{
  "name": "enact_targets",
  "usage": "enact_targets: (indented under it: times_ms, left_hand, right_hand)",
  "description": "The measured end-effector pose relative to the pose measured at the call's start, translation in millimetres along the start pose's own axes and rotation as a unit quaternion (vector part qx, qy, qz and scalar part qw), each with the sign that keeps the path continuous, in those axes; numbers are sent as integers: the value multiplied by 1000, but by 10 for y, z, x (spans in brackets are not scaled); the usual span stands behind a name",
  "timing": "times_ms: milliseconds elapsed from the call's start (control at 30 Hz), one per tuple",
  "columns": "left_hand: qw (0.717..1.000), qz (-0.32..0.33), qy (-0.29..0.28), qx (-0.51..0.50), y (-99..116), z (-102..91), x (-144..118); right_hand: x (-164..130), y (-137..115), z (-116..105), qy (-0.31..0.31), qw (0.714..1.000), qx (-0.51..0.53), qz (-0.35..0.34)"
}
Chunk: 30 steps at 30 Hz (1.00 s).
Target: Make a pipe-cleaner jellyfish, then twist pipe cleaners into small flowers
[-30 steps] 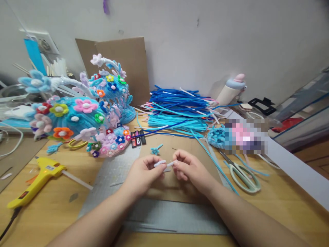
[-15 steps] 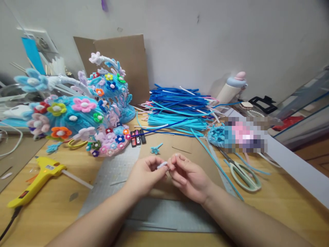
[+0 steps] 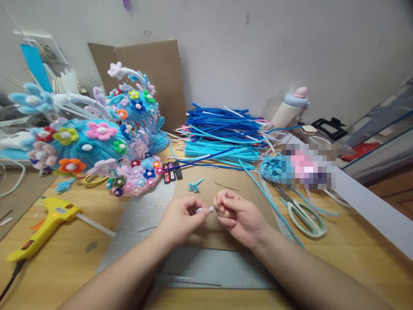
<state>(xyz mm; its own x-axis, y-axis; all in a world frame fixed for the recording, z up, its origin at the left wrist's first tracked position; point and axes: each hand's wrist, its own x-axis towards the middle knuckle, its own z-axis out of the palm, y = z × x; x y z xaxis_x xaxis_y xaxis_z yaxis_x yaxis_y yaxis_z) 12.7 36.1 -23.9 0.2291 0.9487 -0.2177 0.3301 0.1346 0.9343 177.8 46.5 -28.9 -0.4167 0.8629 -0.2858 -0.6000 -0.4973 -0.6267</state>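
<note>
In the middle of the head view, my left hand (image 3: 181, 220) pinches a short pale lilac pipe cleaner (image 3: 211, 209) between thumb and fingers; most of it is hidden in the grip. Its stub points toward my right hand (image 3: 242, 218), whose fingers are curled with thumb and forefinger pressed together. What that pinch holds, if anything, is too small to make out. Both hands hover above a brown cardboard sheet (image 3: 214, 239). Just beyond them lie a small blue pipe-cleaner flower (image 3: 193, 187) with a short stem and a thin dark wire (image 3: 227, 187).
A yellow glue gun (image 3: 48, 226) lies at left. Flower-covered pipe-cleaner pieces (image 3: 87, 144) stand behind it. A pile of blue pipe cleaners (image 3: 222, 129) fills the back. Green-handled scissors (image 3: 306, 217) rest at right, beside a blurred patch. Under the cardboard is a grey cutting mat (image 3: 216, 269).
My right hand has drawn slightly away from my left, so a gap shows between the fingertips. The pale pipe cleaner stays in my left hand. The whole view has shifted a little.
</note>
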Motion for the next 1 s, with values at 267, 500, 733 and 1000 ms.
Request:
enact_targets:
  times_ms: [267, 500, 733, 1000]
  left_hand:
    - [998, 10, 19, -56, 2, -16, 43]
    - [944, 63, 281, -161, 18, -171, 84]
    - [925, 85, 296, -221, 42, -235, 52]
    - [870, 199, 364, -269, 262, -257, -150]
  right_hand:
    - [62, 18, -9, -18, 998, -49, -24]
    - [-171, 109, 97, -92, 783, -607, -98]
    - [-403, 579, 216, -276, 429, -852, -117]
    - [-121, -111, 70, -74, 445, -873, -184]
